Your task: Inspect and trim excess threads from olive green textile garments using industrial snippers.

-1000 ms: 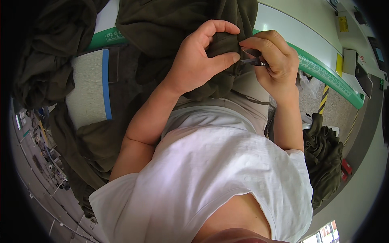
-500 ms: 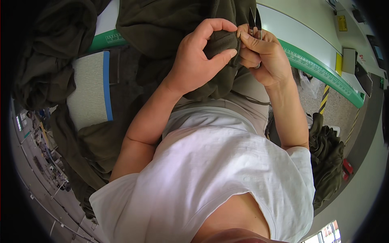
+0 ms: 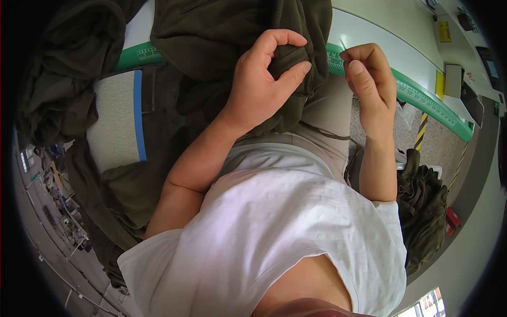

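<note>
A dark olive-brown cloth garment (image 3: pixel 222 37) hangs over the table's near edge and down onto my lap. My left hand (image 3: pixel 261 79) curls around a bunched fold of it, thumb below and fingers above. To the right, apart from the cloth, my right hand (image 3: pixel 372 79) is raised over the table's edge with thumb and fingers drawn together. Thin metal snips (image 3: pixel 343 43) stay in that hand, seen nearly edge-on as a bright sliver beyond the fingertips. Their handle is hidden by the hand.
A green measuring strip (image 3: pixel 417 98) runs along the near edge of the white table (image 3: pixel 380 34). At left, more brown cloth (image 3: pixel 68 68) is heaped beside a pale blue-edged board (image 3: pixel 116 116). Another cloth pile (image 3: pixel 422 211) lies at lower right.
My right hand has moved right and slightly down, off the cloth, and turned so the snips' blades show far less. My left hand keeps its hold in nearly the same place.
</note>
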Demonstrator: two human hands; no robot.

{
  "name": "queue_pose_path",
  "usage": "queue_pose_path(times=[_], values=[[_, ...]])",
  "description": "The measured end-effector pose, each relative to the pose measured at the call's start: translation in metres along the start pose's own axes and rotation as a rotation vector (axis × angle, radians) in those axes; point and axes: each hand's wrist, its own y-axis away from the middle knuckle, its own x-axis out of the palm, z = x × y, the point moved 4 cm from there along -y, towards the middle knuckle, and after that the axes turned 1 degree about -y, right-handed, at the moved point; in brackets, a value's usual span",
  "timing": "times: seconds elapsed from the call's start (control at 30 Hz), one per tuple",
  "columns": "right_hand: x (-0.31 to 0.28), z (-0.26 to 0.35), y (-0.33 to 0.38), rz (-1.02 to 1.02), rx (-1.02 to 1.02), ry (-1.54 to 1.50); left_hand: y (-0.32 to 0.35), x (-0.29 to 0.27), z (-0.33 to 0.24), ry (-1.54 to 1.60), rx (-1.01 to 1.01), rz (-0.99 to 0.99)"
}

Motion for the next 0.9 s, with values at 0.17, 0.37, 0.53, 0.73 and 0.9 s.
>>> queue_pose_path(times=[0.17,0.37,0.53,0.73,0.9], values=[[0.004,0.018,0.01,0.133,-0.178,0.588,0.001,0.0,0.001,-0.098,0.037,0.001],[0.009,0.021,0.009,0.118,-0.18,0.799,0.0,0.002,-0.001,-0.173,0.063,0.047],[0.011,0.022,0.008,0.122,-0.192,0.846,0.001,0.002,-0.002,-0.138,0.04,-0.008],[0.011,0.024,0.008,0.133,-0.222,0.871,0.001,0.003,-0.002,-0.148,0.06,0.0],[0.012,0.025,0.007,0.145,-0.202,0.888,0.0,0.003,-0.003,-0.165,0.086,0.001]])
